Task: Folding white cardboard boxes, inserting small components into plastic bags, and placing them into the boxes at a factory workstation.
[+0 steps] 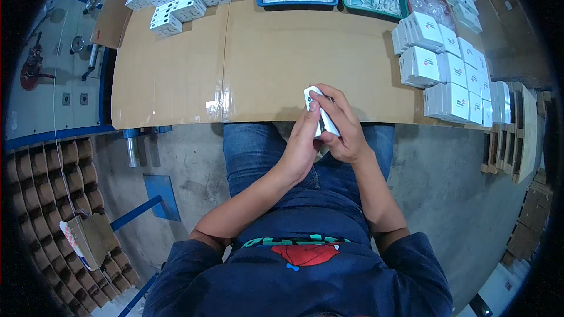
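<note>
Left hand (300, 148) and right hand (348, 136) are holding a white box (330, 124) between them, around mid near edge of tabletop (176, 70). Even finger pressure likely suiting best.

Even, cool indoor light, dark fisheye rim
Tape (225, 104) glares on the tabletop (167, 73); soft shadows lie beside the hands (349, 134); the floor (429, 194) looks dimmer; straight edges bow toward black corners.
</note>
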Action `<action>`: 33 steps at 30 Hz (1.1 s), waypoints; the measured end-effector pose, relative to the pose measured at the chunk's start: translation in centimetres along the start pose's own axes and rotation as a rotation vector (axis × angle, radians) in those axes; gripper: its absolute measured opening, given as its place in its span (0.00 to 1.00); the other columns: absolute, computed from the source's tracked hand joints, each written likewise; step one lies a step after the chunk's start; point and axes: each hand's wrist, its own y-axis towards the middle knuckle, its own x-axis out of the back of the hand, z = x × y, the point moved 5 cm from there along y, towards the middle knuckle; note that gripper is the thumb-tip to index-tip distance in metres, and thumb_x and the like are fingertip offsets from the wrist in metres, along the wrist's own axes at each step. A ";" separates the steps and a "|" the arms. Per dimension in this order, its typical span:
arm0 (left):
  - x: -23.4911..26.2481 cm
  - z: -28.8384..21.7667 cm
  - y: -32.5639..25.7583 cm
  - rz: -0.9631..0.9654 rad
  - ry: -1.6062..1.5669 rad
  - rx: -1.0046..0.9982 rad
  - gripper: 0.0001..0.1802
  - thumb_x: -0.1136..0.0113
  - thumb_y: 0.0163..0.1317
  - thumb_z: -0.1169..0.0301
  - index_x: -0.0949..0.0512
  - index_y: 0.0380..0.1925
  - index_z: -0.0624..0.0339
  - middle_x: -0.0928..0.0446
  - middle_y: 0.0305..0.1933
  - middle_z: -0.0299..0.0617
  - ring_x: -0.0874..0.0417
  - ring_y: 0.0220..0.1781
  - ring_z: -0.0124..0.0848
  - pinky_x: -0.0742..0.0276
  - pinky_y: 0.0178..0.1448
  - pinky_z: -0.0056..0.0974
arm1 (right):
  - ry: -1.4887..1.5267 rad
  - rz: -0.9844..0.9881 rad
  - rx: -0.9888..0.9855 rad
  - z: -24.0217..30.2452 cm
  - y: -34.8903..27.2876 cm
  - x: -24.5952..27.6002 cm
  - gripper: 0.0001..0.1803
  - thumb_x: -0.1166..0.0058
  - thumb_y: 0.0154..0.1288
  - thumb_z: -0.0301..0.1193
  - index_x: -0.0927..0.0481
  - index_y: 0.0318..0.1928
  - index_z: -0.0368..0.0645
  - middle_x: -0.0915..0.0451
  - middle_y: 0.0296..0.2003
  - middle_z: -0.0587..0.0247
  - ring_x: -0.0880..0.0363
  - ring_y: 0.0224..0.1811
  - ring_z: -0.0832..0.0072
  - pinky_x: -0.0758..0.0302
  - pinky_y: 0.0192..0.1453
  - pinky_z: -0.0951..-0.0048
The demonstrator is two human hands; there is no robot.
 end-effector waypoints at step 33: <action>1.6 -0.2 1.0 0.038 0.146 0.003 0.31 0.57 0.80 0.43 0.30 0.66 0.56 0.22 0.58 0.43 0.18 0.59 0.34 0.20 0.63 0.49 | 0.426 0.041 -0.332 -2.0 -0.3 1.5 0.41 0.38 0.65 0.38 0.34 0.77 0.39 0.37 0.77 0.48 0.43 0.82 0.58 0.49 0.84 0.57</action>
